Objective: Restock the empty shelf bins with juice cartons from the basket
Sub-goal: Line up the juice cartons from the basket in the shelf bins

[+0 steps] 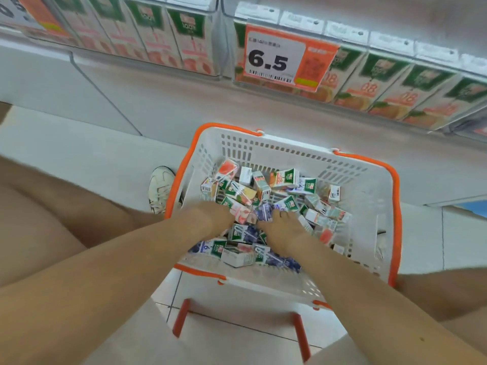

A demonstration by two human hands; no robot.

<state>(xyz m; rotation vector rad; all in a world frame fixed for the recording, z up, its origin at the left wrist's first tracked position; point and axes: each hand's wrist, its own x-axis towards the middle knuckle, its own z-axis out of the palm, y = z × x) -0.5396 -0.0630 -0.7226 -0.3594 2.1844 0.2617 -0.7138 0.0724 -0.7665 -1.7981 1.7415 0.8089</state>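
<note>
Now the picking step is in hand. The right grip (pixel 280 230) is down in the basket (pixel 369 198), its fingers curled on a blue carton (pixel 263 210). The left grip (pixel 210 216) touches a pink carton (pixel 243 216) just beside, but I cannot tell if it is clamped. Next, I think, the cartons must go up to the shelf bins (pixel 220 56); those in view look full, so an empty one must be found

White plastic basket (pixel 276 150) with smooth orange rim, shiny paper juice cartons (pixel 286 177), glossy paper price tag (pixel 279 59), smooth shiny floor tiles (pixel 79 143)
</note>
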